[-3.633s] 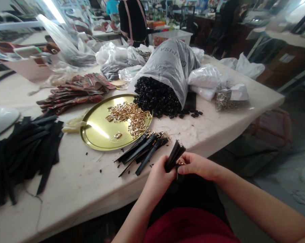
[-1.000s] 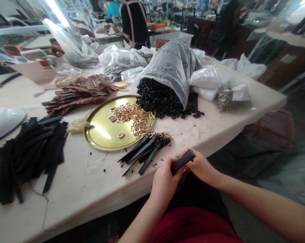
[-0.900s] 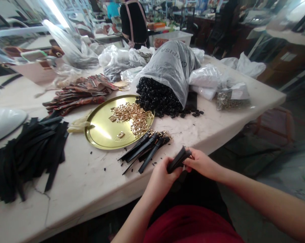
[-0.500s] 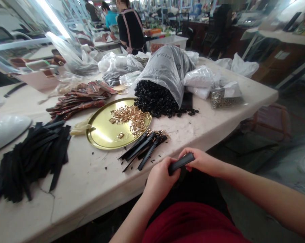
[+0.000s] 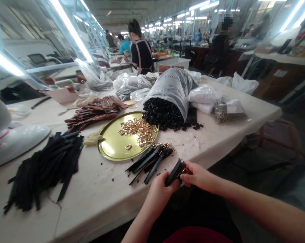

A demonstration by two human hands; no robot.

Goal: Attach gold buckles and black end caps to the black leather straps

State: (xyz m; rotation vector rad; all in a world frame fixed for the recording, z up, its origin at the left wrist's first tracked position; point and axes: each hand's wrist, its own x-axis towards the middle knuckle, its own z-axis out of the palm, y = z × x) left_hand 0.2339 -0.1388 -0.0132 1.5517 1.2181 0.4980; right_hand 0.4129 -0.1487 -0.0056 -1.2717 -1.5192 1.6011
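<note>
Close to the table's front edge, my left hand (image 5: pixel 160 189) is closed around a folded black strap (image 5: pixel 174 171). My right hand (image 5: pixel 198 176) pinches the strap's near side, where gold-coloured metal (image 5: pixel 185 170) glints by the fingertips; its exact shape is partly hidden. Just beyond my hands lies a small pile of black straps with gold buckles (image 5: pixel 152 160). A round gold tray (image 5: pixel 111 140) behind it carries many loose gold buckles (image 5: pixel 139 130). Farther left is a large heap of plain black straps (image 5: pixel 46 168).
An open plastic bag (image 5: pixel 170 84) spills small black pieces (image 5: pixel 162 114) beside the tray. Brown strips (image 5: pixel 96 111) lie behind it. A glossy white machine base (image 5: pixel 20 145) stands at the left. Clear packets (image 5: pixel 228 111) sit at the right. People (image 5: pixel 143 55) work farther back.
My view has tilted up. The strap has turned more upright between my hands, and gold metal now shows at my right fingers. The piles on the table look unchanged.
</note>
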